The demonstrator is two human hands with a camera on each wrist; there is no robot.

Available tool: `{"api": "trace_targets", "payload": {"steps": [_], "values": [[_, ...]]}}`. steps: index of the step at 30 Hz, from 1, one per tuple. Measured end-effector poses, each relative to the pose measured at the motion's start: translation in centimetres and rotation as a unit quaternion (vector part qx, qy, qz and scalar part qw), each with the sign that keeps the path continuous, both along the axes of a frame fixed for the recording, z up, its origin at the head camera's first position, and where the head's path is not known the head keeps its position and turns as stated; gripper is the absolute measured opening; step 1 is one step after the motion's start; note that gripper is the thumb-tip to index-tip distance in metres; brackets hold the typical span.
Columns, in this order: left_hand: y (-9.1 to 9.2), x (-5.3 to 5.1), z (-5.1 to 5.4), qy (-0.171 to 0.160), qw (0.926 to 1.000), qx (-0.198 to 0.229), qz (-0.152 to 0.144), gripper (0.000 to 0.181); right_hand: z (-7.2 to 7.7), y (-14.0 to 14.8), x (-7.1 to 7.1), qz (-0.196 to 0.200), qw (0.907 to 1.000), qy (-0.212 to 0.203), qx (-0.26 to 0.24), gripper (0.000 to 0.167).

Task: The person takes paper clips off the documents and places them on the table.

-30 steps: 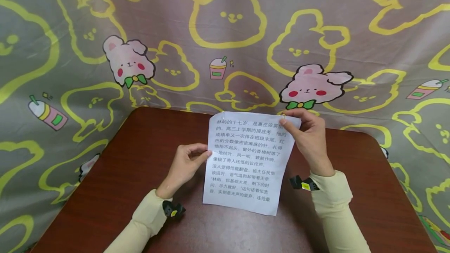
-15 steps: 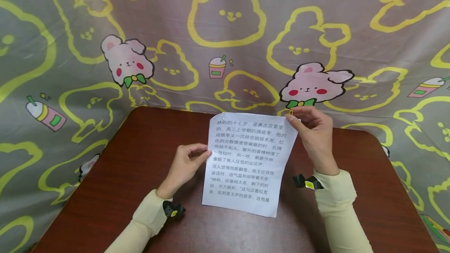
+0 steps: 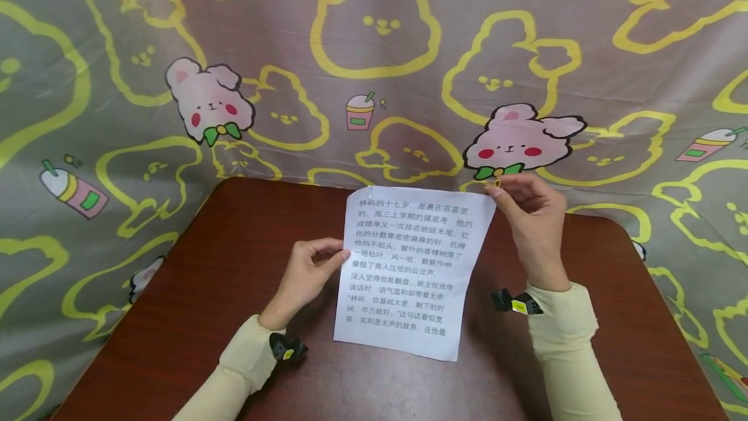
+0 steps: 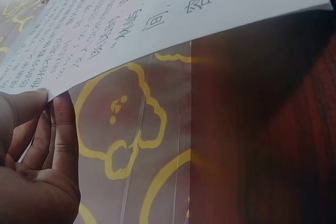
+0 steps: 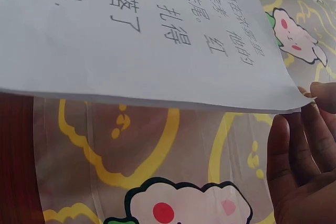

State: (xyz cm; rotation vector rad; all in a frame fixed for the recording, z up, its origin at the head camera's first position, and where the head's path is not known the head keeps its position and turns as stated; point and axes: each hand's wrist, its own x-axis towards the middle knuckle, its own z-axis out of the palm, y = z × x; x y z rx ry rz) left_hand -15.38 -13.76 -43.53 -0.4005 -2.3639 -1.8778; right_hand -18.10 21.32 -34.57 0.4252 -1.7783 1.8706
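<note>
The printed white paper (image 3: pixel 406 271) is held upright, slightly tilted, above the table. My left hand (image 3: pixel 306 278) pinches its left edge between thumb and fingers; in the left wrist view, the left hand (image 4: pixel 42 156) has its thumb on the printed side. At the top right corner, my right hand (image 3: pixel 534 232) pinches a small yellow loop (image 3: pixel 497 182), which looks like a paper clip. In the right wrist view, the right hand (image 5: pixel 310 150) has thumb and forefinger meeting at the tip of the paper (image 5: pixel 157 51). Whether the loop still grips the sheet cannot be told.
The dark red-brown table (image 3: pixel 193 291) lies beneath both hands. Behind it hangs a grey curtain (image 3: pixel 397 102) with yellow outlines and pink rabbit heads. Black bands with yellow labels sit at both wrists.
My right hand has slid rightward from the paper's top edge to its corner, and the yellow loop has moved with it. The left hand keeps its pinch, and the paper has barely shifted.
</note>
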Motion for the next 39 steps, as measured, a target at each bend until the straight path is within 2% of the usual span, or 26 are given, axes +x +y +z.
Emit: {"api": "trace_targets", "payload": {"steps": [10, 16, 23, 28, 31, 34, 39], "values": [[0.0, 0.2, 0.1, -0.005, 0.9999, -0.007, 0.007, 0.015, -1.0, 1.6, 0.0, -0.017, 0.9978, -0.01, -0.064, 0.015], [0.0, 0.1, 0.2, -0.007, 0.9999, -0.011, 0.007, 0.015, -2.3, 2.7, 0.1, -0.042, 0.9973, -0.023, -0.055, 0.012], [0.0, 0.0, 0.1, -0.011, 0.9998, -0.012, 0.01, 0.015, -3.5, 3.4, 0.3, -0.083, 0.9924, -0.09, 0.007, 0.012], [0.0, 0.0, 0.1, -0.011, 0.9999, -0.007, 0.009, 0.015, -4.3, 3.7, 0.4, -0.099, 0.9876, -0.116, 0.037, 0.013], [0.0, 0.1, 0.1, -0.009, 0.9999, -0.007, 0.008, 0.015, -5.0, 4.0, 0.4, -0.11, 0.9815, -0.133, 0.082, 0.014], [0.1, 0.1, 0.1, -0.008, 0.9999, -0.006, 0.01, 0.015, -5.9, 4.3, 0.4, -0.123, 0.9717, -0.152, 0.133, 0.016], [0.1, 0.1, 0.1, -0.008, 0.9998, -0.008, 0.014, 0.015, -7.4, 5.0, 0.3, -0.116, 0.9664, -0.168, 0.156, 0.015]]}}
